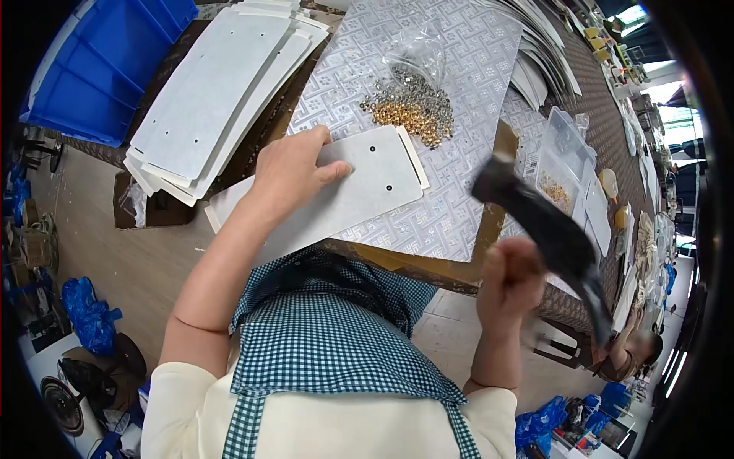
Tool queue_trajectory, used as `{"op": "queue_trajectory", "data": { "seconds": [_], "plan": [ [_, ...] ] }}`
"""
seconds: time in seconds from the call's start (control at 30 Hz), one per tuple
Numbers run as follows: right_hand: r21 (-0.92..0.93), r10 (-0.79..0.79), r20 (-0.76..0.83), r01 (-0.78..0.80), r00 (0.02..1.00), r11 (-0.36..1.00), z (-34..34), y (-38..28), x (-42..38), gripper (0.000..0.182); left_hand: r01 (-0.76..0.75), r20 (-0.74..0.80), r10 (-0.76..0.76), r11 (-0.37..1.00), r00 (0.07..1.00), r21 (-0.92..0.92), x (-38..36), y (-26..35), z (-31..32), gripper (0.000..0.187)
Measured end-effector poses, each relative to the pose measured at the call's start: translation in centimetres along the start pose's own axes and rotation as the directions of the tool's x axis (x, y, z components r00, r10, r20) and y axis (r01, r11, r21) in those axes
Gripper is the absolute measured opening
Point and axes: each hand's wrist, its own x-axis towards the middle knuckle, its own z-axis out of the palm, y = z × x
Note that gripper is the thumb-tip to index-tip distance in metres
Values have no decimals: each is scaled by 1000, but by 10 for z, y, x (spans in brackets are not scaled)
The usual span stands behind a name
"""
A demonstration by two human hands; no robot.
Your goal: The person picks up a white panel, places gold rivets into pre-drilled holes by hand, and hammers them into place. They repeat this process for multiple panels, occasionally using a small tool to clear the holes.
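Right hand (508, 277) gripping a raised hammer (547, 229), we are pinning the white panel (359, 187) flat-palmed, risking struck left-hand fingers (336, 173).

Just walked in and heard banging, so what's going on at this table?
A person at the table presses the left hand flat on a white board with small holes in it, holding it down. The right hand grips a dark hammer, raised off the table and blurred. A heap of small gold and silver metal bits lies just beyond the board, beside a clear bag. A stack of similar white boards sits on the left.
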Motion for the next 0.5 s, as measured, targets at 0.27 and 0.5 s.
{"op": "queue_trajectory", "data": {
  "seconds": [0.27,0.5],
  "plan": [
    [-230,216,303,-149,928,962,-16,-11,14,15,-1,12,2,1000,1000,-8,0,0,-1,47],
    [344,89,-147,-33,985,938,7,-14,-9,13,17,18,-16,1000,1000,-13,0,2,-2,48]
  ]
}}
